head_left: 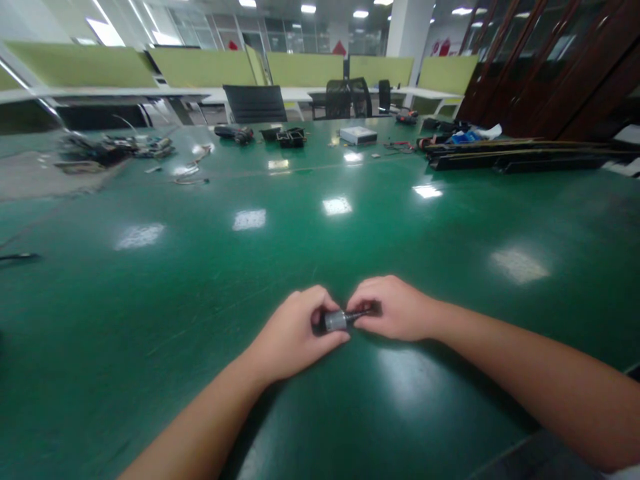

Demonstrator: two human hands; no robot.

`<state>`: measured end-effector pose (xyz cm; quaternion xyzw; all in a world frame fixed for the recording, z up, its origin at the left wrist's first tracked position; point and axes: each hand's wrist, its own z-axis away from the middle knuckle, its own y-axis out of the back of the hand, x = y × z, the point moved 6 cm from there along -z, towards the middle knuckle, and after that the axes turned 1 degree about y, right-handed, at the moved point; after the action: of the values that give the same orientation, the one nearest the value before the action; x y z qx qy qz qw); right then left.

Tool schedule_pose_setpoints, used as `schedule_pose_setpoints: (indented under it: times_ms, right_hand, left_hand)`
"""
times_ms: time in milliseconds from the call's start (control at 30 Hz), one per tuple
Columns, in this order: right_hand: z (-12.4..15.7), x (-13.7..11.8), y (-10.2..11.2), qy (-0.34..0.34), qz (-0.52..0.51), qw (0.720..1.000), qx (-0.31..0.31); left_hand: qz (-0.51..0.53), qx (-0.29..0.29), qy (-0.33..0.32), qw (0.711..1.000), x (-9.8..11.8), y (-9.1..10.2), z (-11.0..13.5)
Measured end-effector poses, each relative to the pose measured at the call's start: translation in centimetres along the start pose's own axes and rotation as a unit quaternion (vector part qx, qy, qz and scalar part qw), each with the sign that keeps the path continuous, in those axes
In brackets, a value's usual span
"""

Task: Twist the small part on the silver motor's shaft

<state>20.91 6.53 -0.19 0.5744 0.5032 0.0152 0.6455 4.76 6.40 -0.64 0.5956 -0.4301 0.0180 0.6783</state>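
Between my two hands lies a small black-and-grey cylinder with a thin ribbed stem (335, 321), low over the green table (280, 267). My left hand (296, 333) wraps round its thick dark end, thumb along the near side and fingers curled over the far side. The fingertips of my right hand (387, 308) pinch the narrow stem, which points to the right. Part of the stem's tip is hidden inside the right hand. What kind of part it is I cannot tell, as it is small and slightly blurred.
Circuit boards and tangled parts (120, 148) lie at the far left. Along the back edge sit black parts (291, 137) and a silver box (358, 135). Long dark strips (515, 157) are stacked at the far right. A thin black item (19, 256) lies at the left edge.
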Motion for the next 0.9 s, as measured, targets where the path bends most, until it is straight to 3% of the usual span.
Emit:
schedule_pose_setpoints:
  times_ms: [900]
  right_hand:
    - [-0.15, -0.44, -0.19, 0.052, 0.031, 0.998, 0.008]
  left_hand:
    - [-0.007, 0.000, -0.008, 1.000, 0.31, 0.16, -0.16]
